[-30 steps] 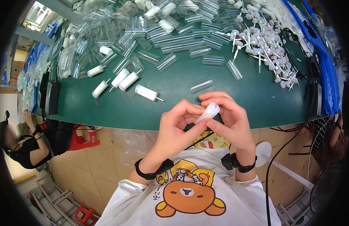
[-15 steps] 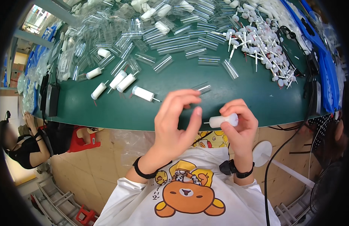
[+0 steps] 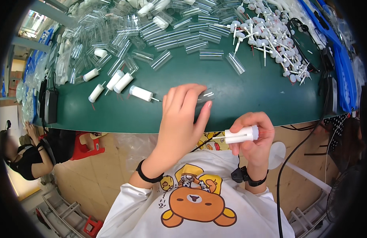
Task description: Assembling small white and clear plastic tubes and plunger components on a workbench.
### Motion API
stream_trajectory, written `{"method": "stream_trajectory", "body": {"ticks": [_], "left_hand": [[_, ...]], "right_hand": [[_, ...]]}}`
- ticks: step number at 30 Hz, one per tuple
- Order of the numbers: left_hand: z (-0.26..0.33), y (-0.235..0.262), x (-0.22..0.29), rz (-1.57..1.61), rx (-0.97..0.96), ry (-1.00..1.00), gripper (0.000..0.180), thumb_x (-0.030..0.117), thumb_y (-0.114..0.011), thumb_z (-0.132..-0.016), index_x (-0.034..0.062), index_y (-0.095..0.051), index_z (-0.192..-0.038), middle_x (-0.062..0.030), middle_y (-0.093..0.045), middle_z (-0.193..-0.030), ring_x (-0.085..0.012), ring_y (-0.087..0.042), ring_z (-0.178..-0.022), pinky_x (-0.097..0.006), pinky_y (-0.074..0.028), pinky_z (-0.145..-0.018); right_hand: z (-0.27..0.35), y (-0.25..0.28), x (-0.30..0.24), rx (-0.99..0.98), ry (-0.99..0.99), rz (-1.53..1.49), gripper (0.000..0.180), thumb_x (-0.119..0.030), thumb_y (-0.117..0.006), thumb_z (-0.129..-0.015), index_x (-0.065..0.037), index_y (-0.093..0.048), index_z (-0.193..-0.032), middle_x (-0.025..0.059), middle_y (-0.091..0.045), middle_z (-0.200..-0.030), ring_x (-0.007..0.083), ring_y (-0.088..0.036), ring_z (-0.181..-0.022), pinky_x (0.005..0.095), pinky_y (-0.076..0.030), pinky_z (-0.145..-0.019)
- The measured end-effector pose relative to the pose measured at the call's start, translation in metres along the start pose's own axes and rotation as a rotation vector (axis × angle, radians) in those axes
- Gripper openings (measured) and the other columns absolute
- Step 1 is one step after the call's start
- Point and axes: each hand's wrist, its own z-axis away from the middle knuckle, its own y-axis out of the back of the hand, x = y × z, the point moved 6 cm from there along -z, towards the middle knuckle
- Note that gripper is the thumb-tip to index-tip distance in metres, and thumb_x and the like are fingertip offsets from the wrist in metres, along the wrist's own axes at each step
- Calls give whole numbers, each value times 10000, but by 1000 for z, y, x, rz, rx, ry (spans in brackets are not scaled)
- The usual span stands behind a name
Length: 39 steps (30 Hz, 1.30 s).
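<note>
My left hand (image 3: 183,113) is at a short clear plastic tube (image 3: 207,95) on the green table, with the tube between its thumb and fingers. My fingers cover part of that tube. At the table's front edge, my right hand (image 3: 256,137) grips a white cylinder (image 3: 239,136) between thumb and fingers. This cylinder lies sideways, with a thin white stem along it pointing left. A whitish round cap sits at its right end, and thin red wires come out there.
Several similar white cylinders (image 3: 141,94) lie on the table (image 3: 270,103) at left. Clear tubes (image 3: 161,59) are heaped at the back. A pile of white stemmed caps (image 3: 276,47) with red wires lies back right. A black cable (image 3: 284,178) hangs at right; another person (image 3: 26,150) sits at left.
My left hand has come down and its fingers have closed around the clear tube. My right hand has lowered slightly and turned the white cylinder, so its slotted side and red wires show.
</note>
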Motion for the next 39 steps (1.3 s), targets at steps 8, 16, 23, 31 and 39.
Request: {"method": "stream_trajectory", "body": {"ticks": [8,16,23,31,39], "left_hand": [[25,14,2,293,-187,72,253,11,-579,-789,20,-527,-1036,-86,-610,-920,-187,-557,-772,-283,-426,-678],[38,8,10,419,-431,7,287,47,-538,-783,2,-511,-1065,-89,-495,-765,-220,-504,-695,-321,-421,-639],[33,17,27,393,-454,-154,401,151,-657,-739,-4,-539,-1090,-98,-470,-737,-245,-496,-638,-325,-411,-562],[35,9,30,323,-417,-183,378,241,-729,-723,7,-573,-976,-67,-482,-715,-229,-507,-583,-327,-416,-512],[36,9,25,228,-434,-165,312,219,-697,-730,23,-572,-939,-73,-518,-738,-246,-537,-604,-333,-432,-538]], "right_hand": [[7,2,-7,7,66,-17,159,7,-615,-805,20,-515,-927,210,-598,-891,176,-616,-586,253,-519,-515],[8,-5,-9,-6,30,24,134,44,-577,-802,22,-517,-919,205,-599,-885,165,-611,-597,248,-520,-523],[8,-14,-7,-73,-9,85,172,97,-552,-791,51,-521,-955,220,-599,-924,170,-619,-692,248,-524,-574],[9,-17,-6,-66,-24,167,185,118,-541,-784,61,-523,-959,202,-597,-918,197,-623,-814,283,-517,-670],[7,-28,-17,-174,109,726,227,70,-696,-687,15,-602,-886,128,-660,-912,218,-605,-836,307,-485,-725]]}}
